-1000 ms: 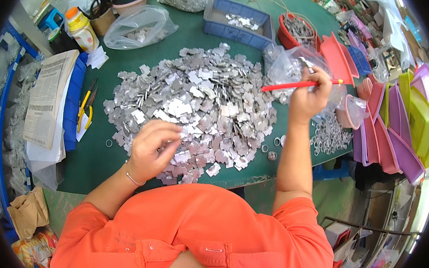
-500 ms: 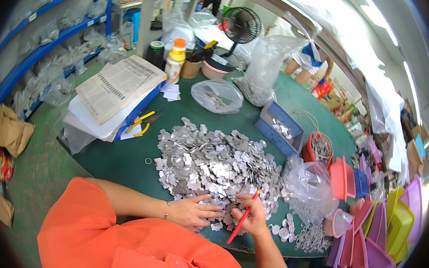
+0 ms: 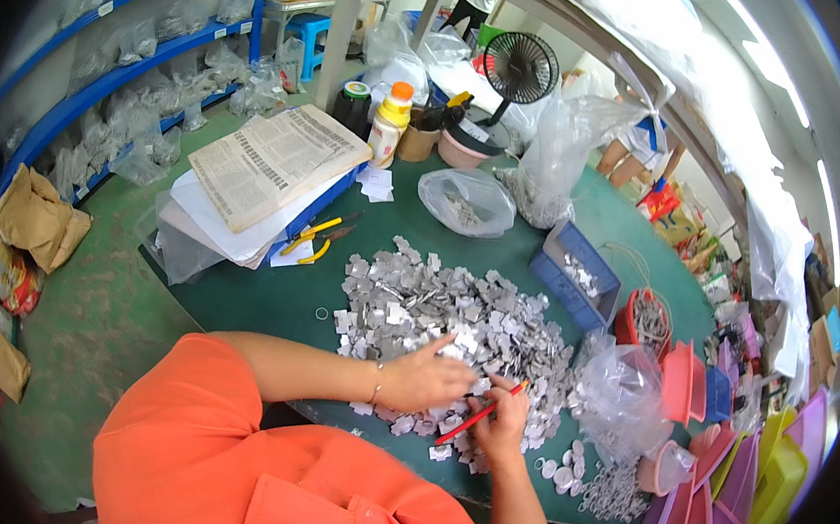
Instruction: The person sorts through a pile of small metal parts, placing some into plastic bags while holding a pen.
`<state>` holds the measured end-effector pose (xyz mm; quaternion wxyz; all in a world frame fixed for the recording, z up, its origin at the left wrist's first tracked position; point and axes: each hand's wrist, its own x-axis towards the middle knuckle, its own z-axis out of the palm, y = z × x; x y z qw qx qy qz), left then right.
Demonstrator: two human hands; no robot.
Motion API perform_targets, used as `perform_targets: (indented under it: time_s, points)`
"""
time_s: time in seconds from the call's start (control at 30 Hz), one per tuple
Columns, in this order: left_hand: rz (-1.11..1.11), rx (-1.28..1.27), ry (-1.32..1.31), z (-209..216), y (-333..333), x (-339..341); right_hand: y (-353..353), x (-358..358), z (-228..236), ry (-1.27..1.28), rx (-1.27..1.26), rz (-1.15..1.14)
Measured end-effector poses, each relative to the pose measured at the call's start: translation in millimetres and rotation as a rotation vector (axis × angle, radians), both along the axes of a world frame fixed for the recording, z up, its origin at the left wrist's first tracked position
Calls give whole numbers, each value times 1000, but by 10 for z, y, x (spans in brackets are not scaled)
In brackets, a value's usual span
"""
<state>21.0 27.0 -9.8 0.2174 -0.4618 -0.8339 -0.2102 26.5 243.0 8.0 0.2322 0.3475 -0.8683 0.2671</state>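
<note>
A heap of small flat silvery metal pieces [image 3: 504, 317], notched at the edges, covers the middle of the green table. My left hand [image 3: 426, 377] lies over the heap's near part, fingers stretched out and slightly blurred; I see nothing held in it. Close beside it, my right hand [image 3: 501, 428] has its fingers closed around a slim red pen [image 3: 467, 428], which slants across the near side of the pile. Its fingertips are near the metal pieces; whether they also pinch one cannot be made out.
Papers [image 3: 271, 169] and yellow-handled pliers [image 3: 312, 240] lie left. A bottle [image 3: 388, 128], a fan [image 3: 520, 67] and a bag of parts [image 3: 466, 203] stand behind. Rightward are a blue bin [image 3: 575, 276], a clear plastic bag [image 3: 623, 388], round discs [image 3: 566, 470] and stacked colourful trays [image 3: 780, 472].
The whole view has shifted, with the table now further right. My left hand has moved forward over the heap. My right hand stays close by, still holding the red pen.
</note>
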Motion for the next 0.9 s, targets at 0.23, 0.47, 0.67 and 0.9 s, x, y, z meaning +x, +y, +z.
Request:
perform_targets:
  time_s: [0.23, 0.47, 0.67, 0.9]
  points:
    - [176, -20, -149, 237, -91, -313, -172, 5, -20, -69, -148, -41]
    - [132, 93, -181, 319, -67, -320, -100, 26, -55, -52, -258, -151]
    - [119, 240, -214, 267, -304, -211, -47, -76, -76, -145, -407, -249]
    - [163, 248, -288, 228, -307, -4, -241, -332, 68, -57, -357, -233]
